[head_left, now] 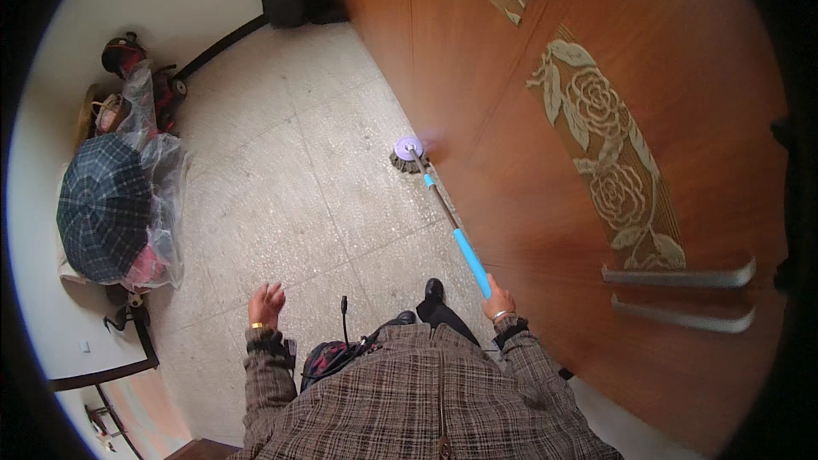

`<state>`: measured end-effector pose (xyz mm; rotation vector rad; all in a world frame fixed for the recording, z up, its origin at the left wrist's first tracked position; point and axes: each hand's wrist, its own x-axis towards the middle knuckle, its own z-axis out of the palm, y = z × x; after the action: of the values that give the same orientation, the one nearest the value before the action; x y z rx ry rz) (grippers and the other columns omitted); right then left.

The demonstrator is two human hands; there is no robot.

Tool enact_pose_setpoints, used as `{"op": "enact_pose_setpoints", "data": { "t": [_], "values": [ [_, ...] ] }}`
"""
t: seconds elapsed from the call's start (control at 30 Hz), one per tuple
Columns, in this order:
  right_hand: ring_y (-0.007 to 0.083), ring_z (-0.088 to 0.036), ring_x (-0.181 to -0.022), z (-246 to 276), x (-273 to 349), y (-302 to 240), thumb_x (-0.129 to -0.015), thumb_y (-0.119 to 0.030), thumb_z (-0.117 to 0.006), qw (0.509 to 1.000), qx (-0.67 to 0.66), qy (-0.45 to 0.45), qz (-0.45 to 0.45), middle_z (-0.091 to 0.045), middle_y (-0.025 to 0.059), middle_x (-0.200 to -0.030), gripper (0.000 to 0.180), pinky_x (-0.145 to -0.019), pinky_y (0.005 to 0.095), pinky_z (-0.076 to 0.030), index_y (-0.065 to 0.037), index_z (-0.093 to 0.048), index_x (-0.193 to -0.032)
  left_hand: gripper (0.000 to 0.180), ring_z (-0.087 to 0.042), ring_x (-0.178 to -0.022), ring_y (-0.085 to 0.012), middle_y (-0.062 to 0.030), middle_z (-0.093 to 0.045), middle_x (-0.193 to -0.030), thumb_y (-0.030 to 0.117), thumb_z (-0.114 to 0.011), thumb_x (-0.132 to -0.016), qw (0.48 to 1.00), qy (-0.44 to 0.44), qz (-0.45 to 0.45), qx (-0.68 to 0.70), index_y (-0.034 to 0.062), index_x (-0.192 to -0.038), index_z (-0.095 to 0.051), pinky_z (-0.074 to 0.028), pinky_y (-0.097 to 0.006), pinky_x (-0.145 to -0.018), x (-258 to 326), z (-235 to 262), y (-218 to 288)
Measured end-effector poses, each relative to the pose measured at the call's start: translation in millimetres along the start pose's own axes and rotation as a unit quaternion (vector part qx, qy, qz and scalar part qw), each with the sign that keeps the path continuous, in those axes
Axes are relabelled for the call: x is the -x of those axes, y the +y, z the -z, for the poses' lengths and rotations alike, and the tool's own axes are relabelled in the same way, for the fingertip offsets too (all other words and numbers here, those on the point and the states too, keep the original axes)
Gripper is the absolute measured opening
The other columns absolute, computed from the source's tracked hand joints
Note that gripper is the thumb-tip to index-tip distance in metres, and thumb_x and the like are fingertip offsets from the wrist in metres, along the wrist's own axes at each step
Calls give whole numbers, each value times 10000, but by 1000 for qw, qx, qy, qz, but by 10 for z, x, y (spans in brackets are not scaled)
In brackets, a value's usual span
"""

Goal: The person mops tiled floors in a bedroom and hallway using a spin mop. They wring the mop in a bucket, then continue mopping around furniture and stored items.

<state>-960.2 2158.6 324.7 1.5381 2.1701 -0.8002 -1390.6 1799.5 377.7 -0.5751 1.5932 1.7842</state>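
Observation:
My right hand (pixel 499 299) is wrapped round the blue grip at the upper end of a mop (pixel 471 262). The handle slants away to a round purple mop head (pixel 408 150) with dark grey strands, which rests on the speckled tile floor (pixel 290 179) close against the foot of the wooden wardrobe (pixel 477 77). My left hand (pixel 267 305) hangs over the floor at my left side, holding nothing, its fingers apart and slightly bent.
Along the left wall stand an open plaid umbrella (pixel 104 209) and things under clear plastic sheeting (pixel 166 179). A black bag (pixel 290 2) sits in the far corner. Two long metal handles (pixel 682 276) jut from the wardrobe doors on the right.

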Motion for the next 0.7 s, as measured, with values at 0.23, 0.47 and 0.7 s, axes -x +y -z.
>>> {"op": "enact_pose_setpoints", "data": {
  "t": [0.23,0.47,0.7],
  "values": [
    [398,-603,-960,284,-1250,-617,-796,-123,-560,1000,-4,0,19,-624,211,-1045,620,-829,488,-482,-217,-378,-1381,358,-623,-789,-193,-130,-611,-1153,224,-562,-896,990,94,31,104,0,-1169,-500,-534,-346,-767,153,471,-302],
    [380,-611,-962,362,-2481,-1570,-791,-134,-570,999,21,3,27,-634,200,-1042,654,-838,470,-487,-240,-356,-1400,258,-648,-704,-144,-148,-627,-1128,145,-541,-899,964,165,15,209,-11,-1104,-517,-555,-306,-713,-414,698,-292],
    [364,-608,-985,521,-3476,-2904,-787,-138,-586,1000,15,16,17,-629,187,-1069,665,-840,463,-493,-229,-355,-1404,240,-633,-645,-121,-138,-648,-1062,146,-529,-906,965,176,-1,193,-28,-1071,-524,-559,-292,-661,-1628,691,732]
  ]
}}
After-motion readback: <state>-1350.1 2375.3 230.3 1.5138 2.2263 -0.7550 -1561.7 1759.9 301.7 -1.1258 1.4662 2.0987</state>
